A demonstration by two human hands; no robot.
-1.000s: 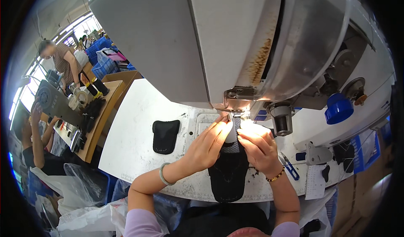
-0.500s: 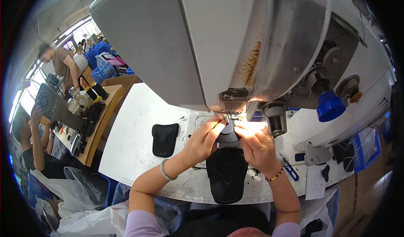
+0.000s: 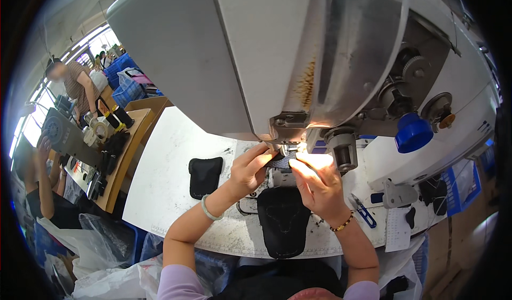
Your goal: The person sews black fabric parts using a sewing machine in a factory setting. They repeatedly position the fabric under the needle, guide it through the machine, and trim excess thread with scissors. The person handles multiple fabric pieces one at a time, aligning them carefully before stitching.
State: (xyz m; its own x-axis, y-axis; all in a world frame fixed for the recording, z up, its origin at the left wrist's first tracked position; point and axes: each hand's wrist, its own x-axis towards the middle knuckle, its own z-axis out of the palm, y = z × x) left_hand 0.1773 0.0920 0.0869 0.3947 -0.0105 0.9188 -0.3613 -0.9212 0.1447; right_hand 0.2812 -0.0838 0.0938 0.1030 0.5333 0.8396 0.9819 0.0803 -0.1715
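Under the needle of a white sewing machine (image 3: pixel 234 60), both my hands pinch a small dark grey textured fabric piece (image 3: pixel 279 162). My left hand (image 3: pixel 249 170) grips its left edge, thumb and forefinger closed. On the other side, my right hand (image 3: pixel 322 187) presses its fingertips on the right edge, close beside the lit needle area. The needle tip and part of the fabric are hidden by my fingers. A black padded fabric piece (image 3: pixel 284 222) lies just in front of the machine's arm, between my forearms. Another black piece (image 3: pixel 206 178) rests to the left of my left hand.
Blue-handled thread snips (image 3: pixel 364 211) lie right of my right wrist, near a paper slip (image 3: pixel 398 228). A blue knob (image 3: pixel 414 133) juts from the machine. At left, a co-worker's arm (image 3: pixel 47 185) reaches up to another sewing machine (image 3: pixel 66 134). Plastic bags (image 3: pixel 120 278) hang below the table.
The grey fabric piece has turned under the needle, its edge now slanting between my hands. My left hand has moved slightly left, and my right fingers have shifted over the fabric.
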